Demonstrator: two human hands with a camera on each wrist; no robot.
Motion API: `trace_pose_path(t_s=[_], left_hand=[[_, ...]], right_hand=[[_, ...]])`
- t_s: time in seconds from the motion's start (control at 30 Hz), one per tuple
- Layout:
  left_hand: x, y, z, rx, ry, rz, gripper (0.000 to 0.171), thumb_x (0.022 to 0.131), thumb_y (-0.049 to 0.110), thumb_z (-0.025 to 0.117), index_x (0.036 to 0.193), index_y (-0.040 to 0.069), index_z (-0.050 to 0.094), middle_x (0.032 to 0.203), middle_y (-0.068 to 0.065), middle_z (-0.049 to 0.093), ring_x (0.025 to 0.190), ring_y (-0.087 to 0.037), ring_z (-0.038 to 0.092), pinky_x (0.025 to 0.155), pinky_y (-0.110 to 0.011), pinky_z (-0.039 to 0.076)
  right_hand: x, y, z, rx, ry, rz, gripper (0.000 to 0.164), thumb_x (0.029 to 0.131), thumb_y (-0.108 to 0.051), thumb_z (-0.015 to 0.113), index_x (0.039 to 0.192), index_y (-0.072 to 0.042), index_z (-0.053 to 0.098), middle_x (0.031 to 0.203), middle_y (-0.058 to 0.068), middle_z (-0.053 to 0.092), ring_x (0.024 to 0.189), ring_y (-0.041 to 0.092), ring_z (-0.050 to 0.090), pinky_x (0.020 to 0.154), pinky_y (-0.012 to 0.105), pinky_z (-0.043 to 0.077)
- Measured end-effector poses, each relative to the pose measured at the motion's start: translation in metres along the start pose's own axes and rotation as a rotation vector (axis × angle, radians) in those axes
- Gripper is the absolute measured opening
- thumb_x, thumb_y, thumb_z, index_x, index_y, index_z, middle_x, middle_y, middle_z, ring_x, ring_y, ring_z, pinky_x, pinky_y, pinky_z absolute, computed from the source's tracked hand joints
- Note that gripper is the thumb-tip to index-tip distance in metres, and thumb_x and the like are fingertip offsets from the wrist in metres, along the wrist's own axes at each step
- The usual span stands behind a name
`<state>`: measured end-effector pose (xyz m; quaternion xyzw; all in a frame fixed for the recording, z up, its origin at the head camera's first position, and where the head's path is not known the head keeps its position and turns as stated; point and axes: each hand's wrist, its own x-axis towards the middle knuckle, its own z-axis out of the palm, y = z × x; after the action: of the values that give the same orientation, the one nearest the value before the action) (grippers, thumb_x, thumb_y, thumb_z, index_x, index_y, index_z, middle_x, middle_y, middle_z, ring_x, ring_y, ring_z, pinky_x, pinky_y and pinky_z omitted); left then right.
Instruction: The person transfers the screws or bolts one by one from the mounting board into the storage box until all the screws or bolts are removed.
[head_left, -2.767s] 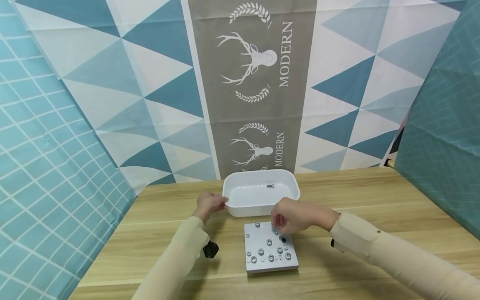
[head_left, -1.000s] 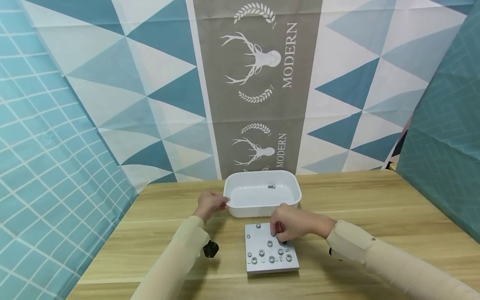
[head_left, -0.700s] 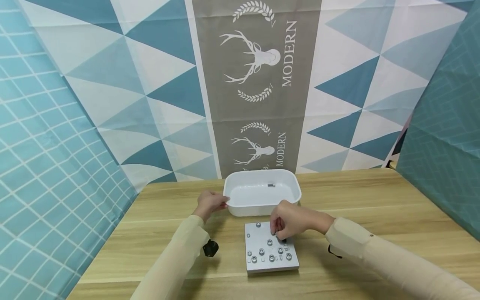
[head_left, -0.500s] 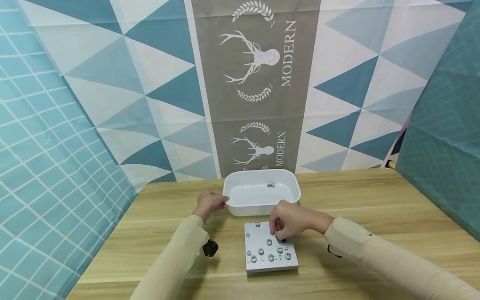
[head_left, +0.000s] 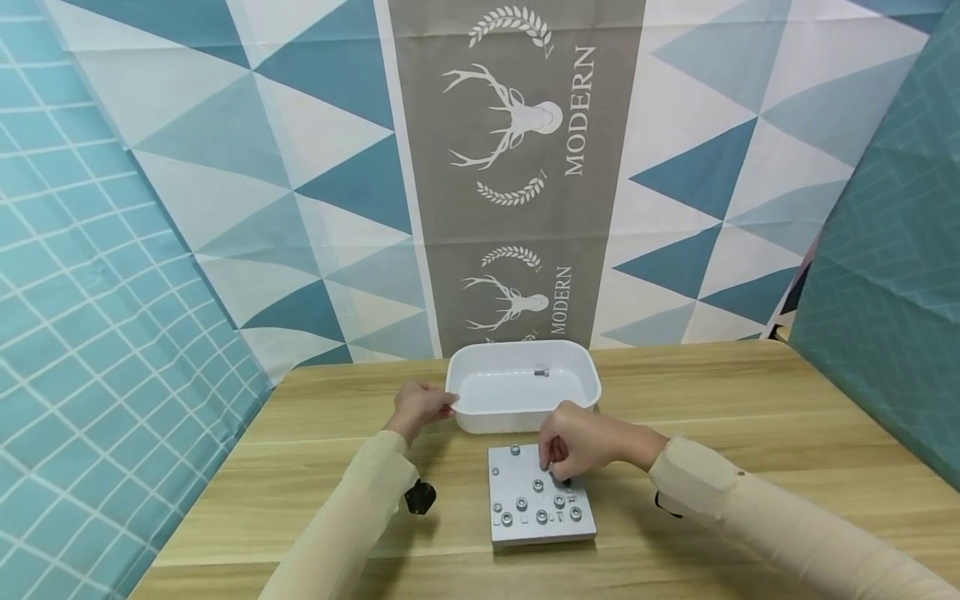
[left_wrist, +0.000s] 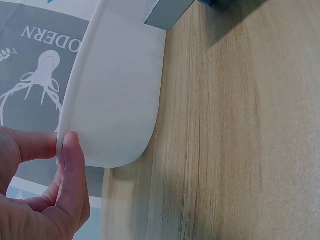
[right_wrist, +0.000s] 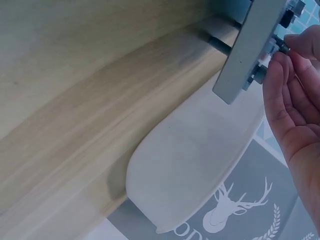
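My left hand [head_left: 420, 408] pinches the left end of the white tray [head_left: 517, 422] by its rim, thumb on one side and fingers on the other in the left wrist view. In front of the tray lies a silver metal plate [head_left: 517, 479] set with several socket-head bolts of differing sizes. Over its right rear part, my right hand [head_left: 581, 439] pinches a small dark threaded bolt [right_wrist: 281, 44] between thumb and fingertips at the plate's face. How deep that bolt sits is hidden by the fingers. One loose bolt [head_left: 542, 372] lies inside the tray.
Threaded shafts [right_wrist: 220, 45] stick out from the plate's underside in the right wrist view. A wooden table [head_left: 712, 400] carries everything. Patterned cloth [head_left: 337, 167] hangs behind it, with blue cloths at both sides. Black wrist gear [head_left: 421, 497] shows under my left forearm.
Since the earliest frame, my right hand has shifted slightly nearer and its fingers now cover a bolt that showed beneath them. In the last second its fingers move little. My left hand stays on the tray.
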<state>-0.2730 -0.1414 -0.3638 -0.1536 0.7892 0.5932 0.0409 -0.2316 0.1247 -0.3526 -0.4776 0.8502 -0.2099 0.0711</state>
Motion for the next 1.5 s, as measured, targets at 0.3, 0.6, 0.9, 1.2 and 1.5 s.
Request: trace_pose_path(t_s=[0.3, 0.6, 0.9, 1.2, 1.5], left_hand=[[0.0, 0.001, -0.001, 0.0, -0.011, 0.008, 0.02, 0.081, 0.001, 0.07, 0.096, -0.011, 0.068, 0.076, -0.011, 0.067, 0.056, -0.007, 0.064, 0.063, -0.021, 0.062], [0.0, 0.0, 0.001, -0.019, 0.001, 0.008, 0.025, 0.082, 0.002, 0.07, 0.103, -0.011, 0.066, 0.074, -0.006, 0.062, 0.053, -0.004, 0.061, 0.062, -0.019, 0.062], [0.001, -0.001, 0.001, -0.001, 0.005, -0.01, 0.027, 0.084, 0.004, 0.069, 0.105, -0.011, 0.065, 0.077, -0.006, 0.061, 0.054, -0.005, 0.061, 0.063, -0.019, 0.061], [-0.001, 0.0, 0.002, -0.002, 0.008, -0.003, 0.026, 0.083, 0.004, 0.07, 0.104, -0.011, 0.065, 0.079, -0.007, 0.061, 0.055, -0.004, 0.061, 0.063, -0.019, 0.061], [-0.001, -0.001, 0.001, 0.0, 0.003, 0.002, 0.026, 0.083, 0.004, 0.07, 0.104, -0.011, 0.065, 0.081, -0.008, 0.062, 0.055, -0.004, 0.062, 0.063, -0.019, 0.062]], right_hand=[[0.001, -0.003, -0.008, 0.005, 0.021, -0.024, 0.011, 0.07, -0.002, 0.069, 0.073, -0.012, 0.072, 0.063, -0.008, 0.064, 0.054, -0.009, 0.048, 0.049, 0.009, 0.048], [0.002, -0.003, -0.013, -0.014, 0.032, -0.052, 0.011, 0.07, 0.0, 0.067, 0.072, -0.011, 0.072, 0.063, -0.007, 0.064, 0.054, -0.009, 0.047, 0.049, 0.009, 0.047], [0.001, -0.003, -0.019, -0.014, 0.025, -0.058, 0.009, 0.072, -0.001, 0.069, 0.073, -0.01, 0.071, 0.064, -0.006, 0.065, 0.054, -0.009, 0.047, 0.049, 0.009, 0.047], [0.001, -0.003, -0.027, -0.004, 0.015, -0.031, 0.008, 0.072, -0.001, 0.068, 0.074, -0.008, 0.072, 0.064, -0.006, 0.065, 0.054, -0.007, 0.047, 0.049, 0.01, 0.048], [0.004, -0.003, -0.037, -0.044, 0.004, -0.025, 0.009, 0.073, -0.002, 0.07, 0.071, -0.011, 0.07, 0.062, -0.006, 0.064, 0.053, -0.008, 0.046, 0.048, 0.01, 0.047]])
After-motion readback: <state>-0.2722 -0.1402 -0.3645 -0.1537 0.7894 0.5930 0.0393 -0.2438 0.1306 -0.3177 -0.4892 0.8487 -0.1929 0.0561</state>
